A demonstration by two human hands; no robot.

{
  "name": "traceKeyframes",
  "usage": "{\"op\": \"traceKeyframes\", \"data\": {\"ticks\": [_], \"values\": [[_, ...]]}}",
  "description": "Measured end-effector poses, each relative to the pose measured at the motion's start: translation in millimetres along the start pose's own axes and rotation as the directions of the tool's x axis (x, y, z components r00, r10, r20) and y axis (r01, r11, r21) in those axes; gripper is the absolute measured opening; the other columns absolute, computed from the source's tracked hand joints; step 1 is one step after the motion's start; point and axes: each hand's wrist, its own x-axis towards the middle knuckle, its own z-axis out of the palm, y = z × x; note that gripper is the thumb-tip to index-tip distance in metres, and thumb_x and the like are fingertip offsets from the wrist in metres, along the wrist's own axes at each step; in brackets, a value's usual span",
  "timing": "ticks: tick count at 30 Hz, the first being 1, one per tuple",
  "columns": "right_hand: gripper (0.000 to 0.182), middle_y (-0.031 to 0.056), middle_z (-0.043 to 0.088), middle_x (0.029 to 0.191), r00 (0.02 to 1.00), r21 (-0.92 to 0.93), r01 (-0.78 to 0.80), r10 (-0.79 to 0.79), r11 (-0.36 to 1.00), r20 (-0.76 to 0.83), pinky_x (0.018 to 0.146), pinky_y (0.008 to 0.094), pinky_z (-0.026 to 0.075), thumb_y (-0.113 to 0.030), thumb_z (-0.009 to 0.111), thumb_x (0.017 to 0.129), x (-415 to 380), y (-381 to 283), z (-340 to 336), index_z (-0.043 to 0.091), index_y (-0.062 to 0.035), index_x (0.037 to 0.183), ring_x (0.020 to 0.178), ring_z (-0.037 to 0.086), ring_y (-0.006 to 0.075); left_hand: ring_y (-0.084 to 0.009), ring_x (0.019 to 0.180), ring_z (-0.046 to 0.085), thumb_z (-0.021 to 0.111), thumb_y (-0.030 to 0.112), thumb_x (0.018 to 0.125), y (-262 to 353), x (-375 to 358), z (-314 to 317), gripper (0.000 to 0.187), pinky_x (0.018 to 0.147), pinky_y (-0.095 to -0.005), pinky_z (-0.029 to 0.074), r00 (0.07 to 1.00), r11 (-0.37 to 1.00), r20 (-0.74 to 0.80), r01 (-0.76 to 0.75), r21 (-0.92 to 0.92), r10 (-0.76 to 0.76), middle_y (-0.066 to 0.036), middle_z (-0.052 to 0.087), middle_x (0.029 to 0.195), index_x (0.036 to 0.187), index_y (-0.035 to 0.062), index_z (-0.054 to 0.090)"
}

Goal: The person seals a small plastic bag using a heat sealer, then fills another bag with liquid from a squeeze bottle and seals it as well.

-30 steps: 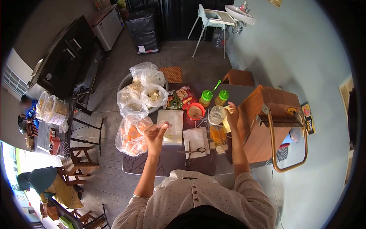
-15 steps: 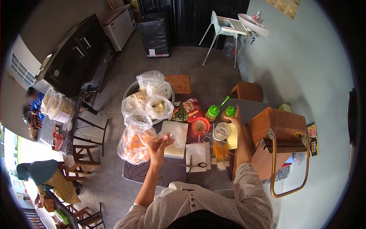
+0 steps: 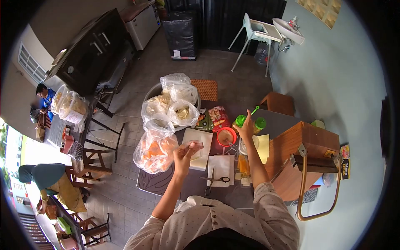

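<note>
My left hand (image 3: 182, 157) is closed, its fingertips pinching a small clear plastic bag (image 3: 196, 146) above a stack of white paper sheets (image 3: 203, 138). My right hand (image 3: 246, 128) reaches over the table with thumb and fingers apart, beside a green-lidded jar (image 3: 240, 119) that it partly covers. A second green-lidded jar (image 3: 260, 123) stands just to its right. Left of my right wrist is a red-rimmed bowl (image 3: 225, 136) of brownish contents. A clear round container (image 3: 243, 146) is mostly hidden behind my right forearm. Black-handled scissors (image 3: 214, 179) rest on white sheets nearer me.
Clear bags of orange food (image 3: 155, 152) and a basin (image 3: 146, 93) of bagged items are at the left. Snack packets (image 3: 216, 118) lie at the back. A wooden cabinet (image 3: 312, 141) with a metal handle stands right. Two people are at tables far left.
My right hand has moved left, from the right green-lidded jar to the left one. My left hand still pinches the small bag. The view has shifted slightly.
</note>
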Motion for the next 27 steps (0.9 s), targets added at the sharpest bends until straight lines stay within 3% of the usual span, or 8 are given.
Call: {"op": "traceKeyframes", "data": {"ticks": [3,7,11,15,17,20,23,27], "values": [[0.093,0.0193,0.047,0.113,0.991,0.062,0.066,-0.059,0.996,-0.117,0.081,0.0404,0.043,-0.017,0.077,0.056,2.6,7.2,12.9,0.021,-0.012,0.13,0.099,0.05,0.0367,-0.0158,0.071,0.062,0.058,0.013,0.083,-3.7,-3.4,-2.7,0.022,0.069,-0.0268,0.05,0.999,0.999,-0.002,-0.044,0.01,0.044,-0.012,0.064,0.078,0.09,-0.0077,0.06],[0.082,0.0187,0.048,0.114,0.994,0.134,-0.071,0.082,0.988,-0.075,0.082,0.0418,0.042,-0.015,0.076,0.056,4.6,8.5,15.9,0.029,-0.0086,0.123,0.101,0.05,0.0374,-0.0105,0.057,0.056,0.062,0.012,0.08,-7.0,-7.4,-5.1,0.018,0.057,-0.0247,0.05,0.995,0.981,0.014,-0.105,0.163,0.104,-0.008,0.061,0.07,0.08,-0.0058,0.06],[0.077,0.0192,0.048,0.112,0.99,0.155,-0.038,0.058,0.987,-0.125,0.082,0.0411,0.041,-0.016,0.076,0.057,-1.4,-24.4,-14.7,0.031,-0.0065,0.119,0.099,0.05,0.0366,-0.0085,0.053,0.053,0.053,0.022,0.087,-5.3,-11.7,0.2,0.027,0.047,-0.021,0.045,0.995,0.99,-0.001,-0.096,0.106,0.096,-0.002,0.053,0.062,0.077,-0.0027,0.057],[0.077,0.0192,0.049,0.105,0.953,0.258,0.16,-0.082,0.953,-0.291,0.083,0.0381,0.039,-0.017,0.076,0.059,-13.7,-54.9,-52.0,0.03,-0.005,0.119,0.098,0.05,0.032,-0.0081,0.05,0.048,0.042,0.031,0.091,-3.7,-13.6,-4.1,0.036,0.043,-0.0226,0.042,0.998,0.982,-0.055,-0.007,0.189,0.017,-0.002,0.048,0.061,0.077,-0.0007,0.053],[0.078,0.0181,0.046,0.107,0.974,0.457,0.157,-0.062,0.875,-0.217,0.08,0.0368,0.04,-0.013,0.076,0.06,-26.7,-64.1,-66.8,0.025,-0.0085,0.12,0.096,0.05,0.026,-0.0085,0.057,0.051,0.046,0.025,0.09,-5.5,-16.6,-6.6,0.029,0.048,-0.0225,0.044,1.0,1.0,0.002,0.009,-0.02,-0.009,-0.003,0.051,0.068,0.084,-0.002,0.056],[0.08,0.0159,0.042,0.111,0.968,0.548,0.208,-0.09,0.81,-0.234,0.084,0.0331,0.04,-0.009,0.075,0.062,-50.2,-78.9,-89.7,0.02,-0.0099,0.12,0.094,0.05,0.0214,-0.0097,0.066,0.053,0.05,0.018,0.088,-3.2,-16.6,0.5,0.023,0.055,-0.0228,0.046,0.972,0.952,0.134,-0.219,0.214,0.193,-0.005,0.055,0.077,0.093,-0.0027,0.058],[0.078,0.0123,0.041,0.111,0.955,0.666,0.258,-0.083,0.699,-0.284,0.084,0.0333,0.042,-0.006,0.072,0.064,-75.5,-84.7,-101.7,0.018,-0.0131,0.12,0.093,0.051,0.0203,-0.0105,0.07,0.054,0.053,0.014,0.087,4.8,-22.2,2.3,0.021,0.06,-0.0236,0.046,0.972,0.979,0.175,-0.177,0.105,0.157,-0.005,0.057,0.081,0.1,-0.0017,0.059],[0.075,0.0086,0.034,0.107,0.999,0.879,0.001,-0.042,0.476,0.022,0.087,0.0321,0.034,-0.004,0.068,0.061,-118.6,-96.5,-126.2,0.02,-0.0111,0.119,0.1,0.041,0.0183,-0.009,0.069,0.054,0.05,0.021,0.088,15.3,-26.6,5.3,0.026,0.059,-0.0211,0.044,0.975,0.995,0.222,-0.048,0.089,0.027,-0.003,0.058,0.076,0.095,-0.0026,0.06]]}}
